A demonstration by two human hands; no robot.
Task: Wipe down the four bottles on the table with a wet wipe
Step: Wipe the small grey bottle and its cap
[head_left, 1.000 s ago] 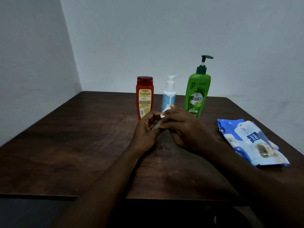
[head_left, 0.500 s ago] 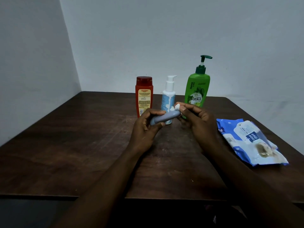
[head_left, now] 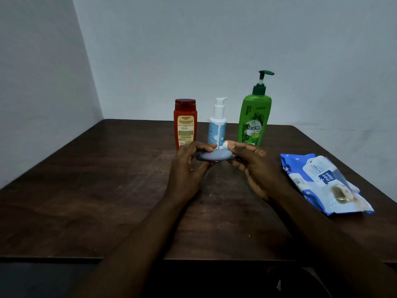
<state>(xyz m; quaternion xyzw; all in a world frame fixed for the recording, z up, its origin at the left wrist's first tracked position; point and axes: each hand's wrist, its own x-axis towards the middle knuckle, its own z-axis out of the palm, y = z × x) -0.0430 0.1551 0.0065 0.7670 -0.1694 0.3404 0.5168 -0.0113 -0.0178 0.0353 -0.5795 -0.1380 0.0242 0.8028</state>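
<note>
Left hand [head_left: 189,166] fingers curl round a small grey-blue bottle [head_left: 214,156], held sideways above the table [head_left: 86,190]. Right hand [head_left: 255,168] thumb and fingertips pinch a wad of white wet wipe [head_left: 225,145] against the bottle's right end. Just beyond the fingers, red bottle [head_left: 185,123], white pump bottle [head_left: 218,123] and green pump bottle [head_left: 254,121] stand upright in a row; wipes pack [head_left: 322,181] lies flat, right of the right fingers, apart.

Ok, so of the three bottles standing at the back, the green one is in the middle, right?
No. The head view shows the white pump bottle in the middle; the green bottle stands at the right end, the red bottle at the left.
</note>
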